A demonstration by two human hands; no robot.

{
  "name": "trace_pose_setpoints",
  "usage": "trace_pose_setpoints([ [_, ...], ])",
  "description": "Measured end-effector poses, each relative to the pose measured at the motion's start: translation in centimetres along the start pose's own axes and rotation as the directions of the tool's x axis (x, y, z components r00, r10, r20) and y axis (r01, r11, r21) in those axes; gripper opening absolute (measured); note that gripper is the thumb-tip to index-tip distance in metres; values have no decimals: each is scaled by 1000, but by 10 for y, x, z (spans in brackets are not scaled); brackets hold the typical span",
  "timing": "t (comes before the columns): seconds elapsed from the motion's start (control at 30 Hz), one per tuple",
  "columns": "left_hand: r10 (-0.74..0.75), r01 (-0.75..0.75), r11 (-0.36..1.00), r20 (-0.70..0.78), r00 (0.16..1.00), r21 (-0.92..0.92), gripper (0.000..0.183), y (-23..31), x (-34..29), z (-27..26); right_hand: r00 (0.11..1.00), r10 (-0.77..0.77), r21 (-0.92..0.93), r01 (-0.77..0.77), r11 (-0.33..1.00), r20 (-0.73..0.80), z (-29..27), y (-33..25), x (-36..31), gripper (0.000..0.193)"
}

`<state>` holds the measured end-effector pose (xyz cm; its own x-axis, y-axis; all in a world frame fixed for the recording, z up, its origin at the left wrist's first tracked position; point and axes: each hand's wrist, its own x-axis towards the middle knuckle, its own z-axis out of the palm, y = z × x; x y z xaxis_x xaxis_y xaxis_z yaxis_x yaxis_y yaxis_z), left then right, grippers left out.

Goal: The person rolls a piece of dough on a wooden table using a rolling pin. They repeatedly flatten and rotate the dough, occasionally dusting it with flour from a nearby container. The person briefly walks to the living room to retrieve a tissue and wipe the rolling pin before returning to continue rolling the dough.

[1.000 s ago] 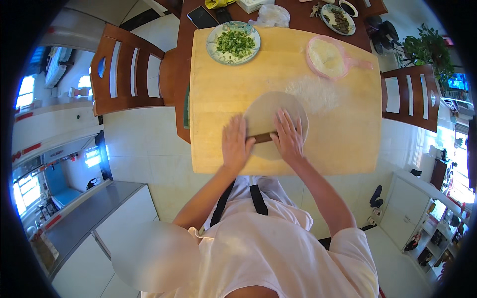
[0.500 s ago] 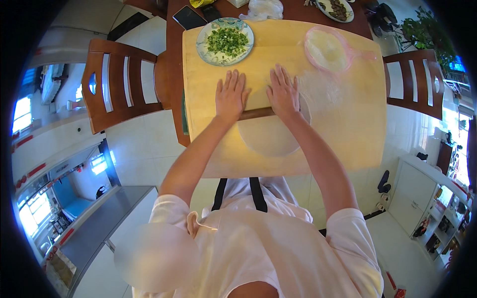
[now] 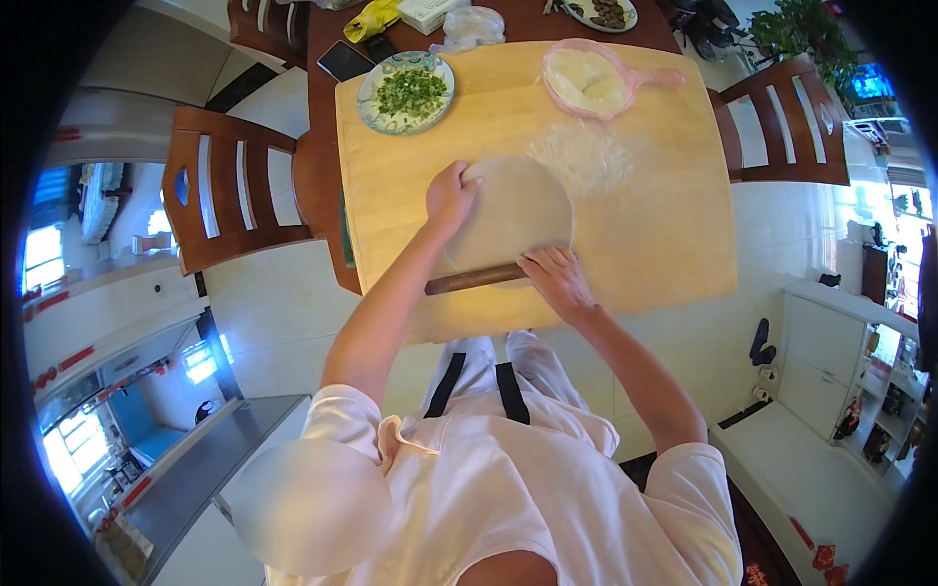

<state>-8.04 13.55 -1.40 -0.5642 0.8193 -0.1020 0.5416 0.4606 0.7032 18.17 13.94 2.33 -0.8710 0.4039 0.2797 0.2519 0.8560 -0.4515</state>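
Note:
A thin round sheet of dough [image 3: 516, 213] lies on the wooden board [image 3: 664, 234]. At its upper left edge my left hand [image 3: 452, 199] is closed, pinching the rim of the sheet. Across the near part of the dough lies a dark wooden rolling pin [image 3: 474, 279], tilted slightly up to the right. My right hand [image 3: 560, 279] holds the pin's right end, fingers curled over it. The pin's left end sticks out free past the dough.
Beyond the dough is scattered flour [image 3: 584, 156]. A plate of chopped green onion [image 3: 410, 95] stands far left, a pink scoop of flour [image 3: 606, 88] far right. A phone [image 3: 345, 61], a plastic bag [image 3: 474, 27] and a plate [image 3: 604, 15] rest behind. Chairs [image 3: 234, 190] flank the table.
Both hands lay flat on the pin at the dough's far part. Now the pin is nearer me; my left hand has moved off it onto the dough's edge, and my right grips its end.

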Motion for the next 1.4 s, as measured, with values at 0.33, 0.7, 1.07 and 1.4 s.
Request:
trace_pose_setpoints([
  [0.33, -466, 424, 802, 3, 885, -422, 41, -3, -136, -4, 987, -2, 38, -4, 999, 163, -22, 5, -32, 30],
  [0.7, 185, -115, 902, -130, 974, 416, 64, 2, -149, 11, 965, 217, -254, -174, 951, 150, 32, 17, 50, 53],
  [1.07, 239, -193, 927, -110, 965, 322, 63, 1, -66, -16, 971, 235, -146, -226, 963, 45, 29, 35, 82, 68],
  [1.4, 421, -421, 796, 102, 901, 434, 64, -10, -55, -11, 924, 369, -233, -339, 911, 99, 30, 30, 92, 59],
])
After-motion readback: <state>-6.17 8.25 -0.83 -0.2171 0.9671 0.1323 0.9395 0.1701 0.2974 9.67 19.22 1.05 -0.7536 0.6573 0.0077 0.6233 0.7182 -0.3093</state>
